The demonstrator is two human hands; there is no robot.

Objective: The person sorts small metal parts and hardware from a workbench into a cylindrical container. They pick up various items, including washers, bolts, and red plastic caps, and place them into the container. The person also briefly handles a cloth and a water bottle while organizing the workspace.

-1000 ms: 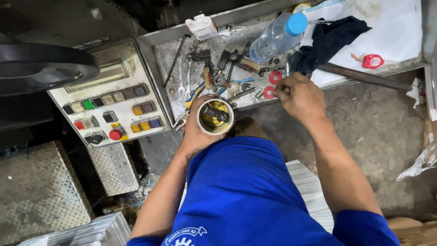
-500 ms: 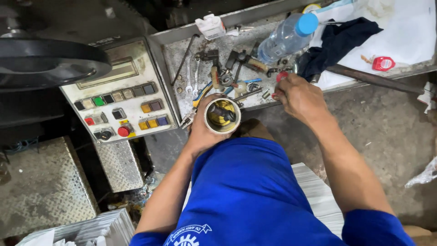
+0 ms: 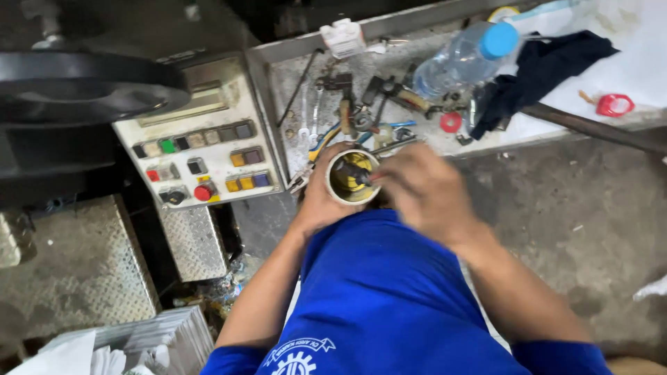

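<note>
My left hand [image 3: 321, 201] grips a short white tube [image 3: 351, 177] with a yellow inside, its open end facing up. My right hand [image 3: 420, 191] is at the tube's right rim and holds a small dark tool [image 3: 356, 173] whose tip pokes into the opening. Both hands are just in front of a metal tray [image 3: 278, 83], above my blue-clad knee [image 3: 389, 292].
The tray holds wrenches [image 3: 309, 111], pliers, a clear plastic bottle with a blue cap [image 3: 458, 59], a dark cloth [image 3: 542, 69] and red rings [image 3: 451, 122]. A control panel with coloured buttons [image 3: 201, 160] is on the left. A metal rod [image 3: 597, 128] lies on the right. Paper stacks [image 3: 139, 344] sit at lower left.
My right hand has come back from the tray's tools to the tube, now holding a small tool in the opening. The left hand kept its grip on the tube.
</note>
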